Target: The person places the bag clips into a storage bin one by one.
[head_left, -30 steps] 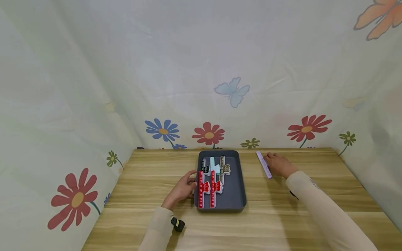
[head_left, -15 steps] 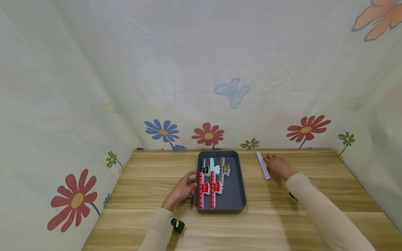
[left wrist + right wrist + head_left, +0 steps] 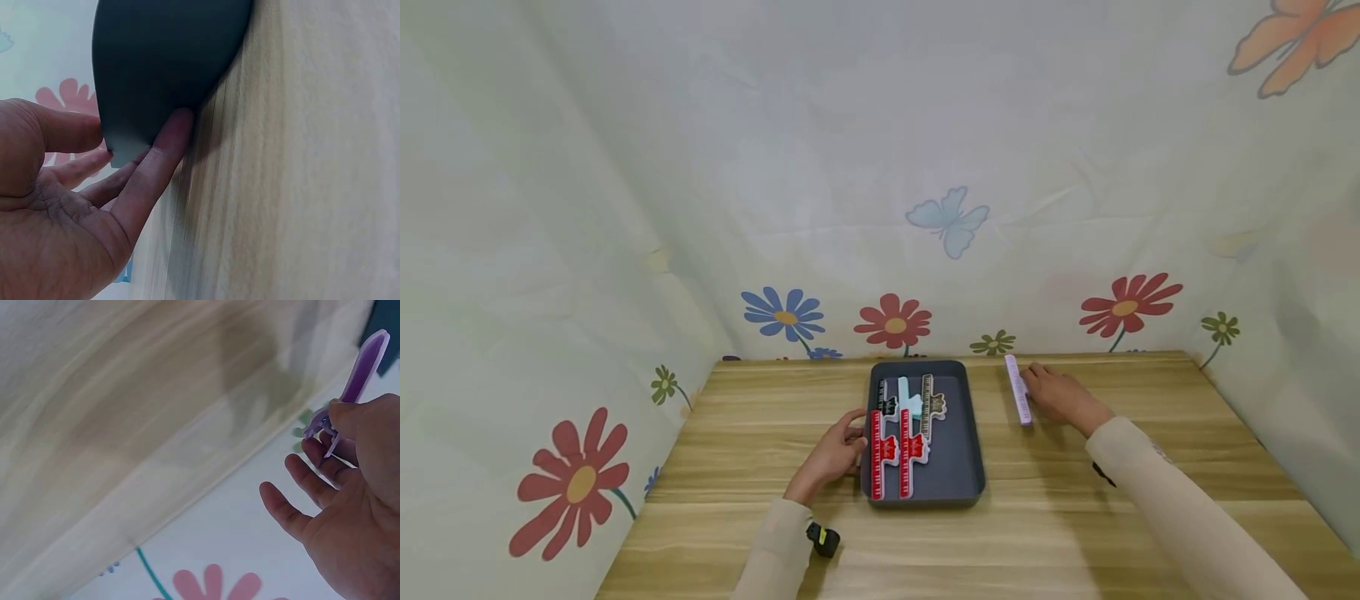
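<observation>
My right hand (image 3: 1060, 398) pinches a purple piano-keyboard clip (image 3: 1018, 390) between thumb and fingers, to the right of the tray. In the right wrist view the purple clip (image 3: 365, 369) stands edge-on, with its grip tabs at the thumb and forefinger; the other fingers are spread. My left hand (image 3: 829, 454) rests against the left side of a dark grey tray (image 3: 958, 483). Seen from the left wrist, its thumb and extended fingers touch the outside of the tray wall (image 3: 169, 56). Inside lie two red clips (image 3: 877, 467) in front, with black (image 3: 891, 407), light blue (image 3: 914, 404) and brown (image 3: 927, 412) clips behind.
The tray stands on a wood-grain table (image 3: 775, 400). Behind the table and at its sides hangs a pale curtain (image 3: 835, 167) with flowers and butterflies. A black wrist device (image 3: 824, 540) is at the left sleeve.
The right hand has taken hold of the purple clip and turned it more upright in the head view, shifting it slightly left. The left hand stays at the tray; the head view has shifted slightly.
</observation>
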Demonstrator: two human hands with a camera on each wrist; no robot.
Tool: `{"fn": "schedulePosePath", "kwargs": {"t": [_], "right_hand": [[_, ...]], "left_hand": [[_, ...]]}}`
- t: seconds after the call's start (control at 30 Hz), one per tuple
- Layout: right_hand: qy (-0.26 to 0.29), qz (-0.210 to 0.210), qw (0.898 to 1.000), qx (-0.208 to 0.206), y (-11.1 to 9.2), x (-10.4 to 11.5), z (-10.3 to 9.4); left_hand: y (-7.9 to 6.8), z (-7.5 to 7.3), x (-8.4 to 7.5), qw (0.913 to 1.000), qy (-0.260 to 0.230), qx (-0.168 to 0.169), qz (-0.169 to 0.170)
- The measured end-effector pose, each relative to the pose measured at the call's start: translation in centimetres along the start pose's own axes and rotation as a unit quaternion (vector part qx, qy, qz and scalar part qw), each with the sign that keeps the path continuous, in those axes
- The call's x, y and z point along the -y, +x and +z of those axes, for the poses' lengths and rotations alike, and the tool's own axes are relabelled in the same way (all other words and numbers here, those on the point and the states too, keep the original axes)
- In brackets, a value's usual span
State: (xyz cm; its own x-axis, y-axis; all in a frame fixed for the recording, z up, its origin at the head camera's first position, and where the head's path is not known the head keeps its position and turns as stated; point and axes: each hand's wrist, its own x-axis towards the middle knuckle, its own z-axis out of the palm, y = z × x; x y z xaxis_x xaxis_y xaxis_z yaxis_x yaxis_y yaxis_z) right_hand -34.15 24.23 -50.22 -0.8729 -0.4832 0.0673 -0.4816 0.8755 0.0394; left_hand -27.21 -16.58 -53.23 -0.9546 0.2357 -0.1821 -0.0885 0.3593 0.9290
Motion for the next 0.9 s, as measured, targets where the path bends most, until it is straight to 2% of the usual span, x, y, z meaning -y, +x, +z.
{"fn": "schedulePosePath", "kwargs": {"t": [0.4, 0.67, 0.9], "right_hand": [[-0.004, -0.004, 1.0, -0.027, -1.1, 2.2, -1.5], [-0.007, -0.002, 0.999, -0.032, -1.9, 3.3, -2.5], [-0.01, -0.018, 0.997, -0.072, -2.4, 4.6, -3.2]], "left_hand": [[0.2, -0.1, 0.5, 1.0, -0.005, 0.002, 0.004], [0.1, -0.1, 0.2, 1.0, -0.007, -0.003, 0.004], [0.3, -0.2, 0.5, 1.0, -0.003, 0.002, -0.001]]}}
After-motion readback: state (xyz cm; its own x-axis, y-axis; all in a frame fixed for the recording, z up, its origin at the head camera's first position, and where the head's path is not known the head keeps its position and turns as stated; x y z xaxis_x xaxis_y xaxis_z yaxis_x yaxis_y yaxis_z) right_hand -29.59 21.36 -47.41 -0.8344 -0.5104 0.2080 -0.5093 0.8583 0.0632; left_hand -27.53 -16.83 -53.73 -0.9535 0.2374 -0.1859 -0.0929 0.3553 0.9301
